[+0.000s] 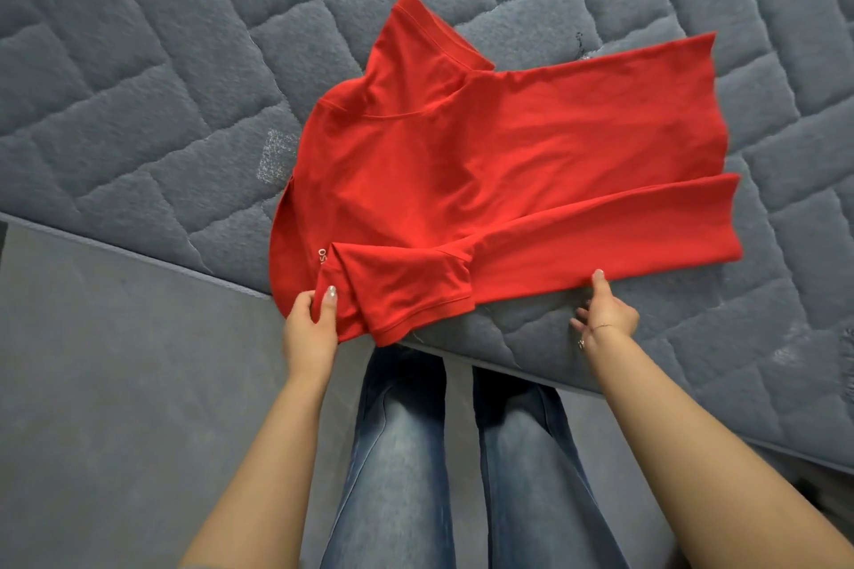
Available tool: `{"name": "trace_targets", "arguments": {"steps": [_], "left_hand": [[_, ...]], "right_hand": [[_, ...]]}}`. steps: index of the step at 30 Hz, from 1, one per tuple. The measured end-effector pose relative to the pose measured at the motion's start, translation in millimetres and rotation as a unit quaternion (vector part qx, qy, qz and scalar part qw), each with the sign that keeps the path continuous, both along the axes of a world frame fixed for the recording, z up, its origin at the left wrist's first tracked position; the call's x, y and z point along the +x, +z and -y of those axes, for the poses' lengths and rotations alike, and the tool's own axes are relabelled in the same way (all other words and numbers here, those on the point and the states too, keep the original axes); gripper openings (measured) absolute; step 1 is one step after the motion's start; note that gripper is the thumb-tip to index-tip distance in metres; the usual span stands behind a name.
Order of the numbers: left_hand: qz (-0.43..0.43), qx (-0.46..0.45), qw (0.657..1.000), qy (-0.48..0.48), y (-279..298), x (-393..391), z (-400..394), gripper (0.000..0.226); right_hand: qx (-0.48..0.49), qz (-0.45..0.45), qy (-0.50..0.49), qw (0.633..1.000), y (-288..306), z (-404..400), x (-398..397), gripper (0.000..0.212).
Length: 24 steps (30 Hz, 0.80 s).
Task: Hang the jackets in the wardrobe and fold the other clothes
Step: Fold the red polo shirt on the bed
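Note:
A red T-shirt (485, 171) lies spread on the quilted blue-grey mattress (161, 60), its collar end to the left and its hem to the right. The near side, with one sleeve, is folded over onto the body. My left hand (310, 328) pinches the shoulder end of that fold at the mattress edge, thumb on top. My right hand (603, 314) pinches the near folded edge of the shirt further right, thumb on the red cloth. The far sleeve sticks out toward the top of the view.
The mattress edge (138, 252) runs diagonally from the left down to the lower right. Below it is the plain blue-grey side of the mattress (115, 383). My legs in blue jeans (406, 453) stand against the mattress.

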<state>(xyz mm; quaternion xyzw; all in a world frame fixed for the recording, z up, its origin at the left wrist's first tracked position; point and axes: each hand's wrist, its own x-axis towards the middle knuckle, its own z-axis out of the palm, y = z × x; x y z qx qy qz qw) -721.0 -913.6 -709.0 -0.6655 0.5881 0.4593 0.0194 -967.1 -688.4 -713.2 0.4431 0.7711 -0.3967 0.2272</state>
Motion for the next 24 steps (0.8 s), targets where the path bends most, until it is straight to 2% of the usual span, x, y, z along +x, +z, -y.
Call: {"name": "trace_targets", "arguments": {"steps": [3,7,10,13,15,19,24], "left_hand": [[-0.004,-0.040,0.998,-0.051,0,-1,-2,0.029],[0.075,-0.090,0.984,-0.131,1,4,9,0.029],[0.107,-0.079,0.976,-0.171,3,5,18,0.029],[0.150,-0.051,0.965,-0.211,4,3,18,0.027],[0.155,-0.027,0.968,-0.197,5,1,14,0.023],[0.084,0.016,0.992,-0.088,10,-10,-1,0.047],[0.027,-0.032,0.999,0.008,2,-27,-7,0.035]], "right_hand": [[-0.003,-0.033,0.040,0.999,-4,-8,-14,0.039],[0.046,-0.052,0.144,0.987,-10,-25,-29,0.046],[0.050,-0.023,0.145,0.988,-12,-46,-22,0.044],[0.009,-0.008,0.132,0.991,-10,-54,-21,0.040],[-0.024,0.005,0.109,0.994,-8,-54,-31,0.044],[-0.051,-0.009,0.062,0.997,-1,-52,-63,0.057],[-0.073,-0.047,-0.044,0.995,0,-53,-94,0.025]]}}
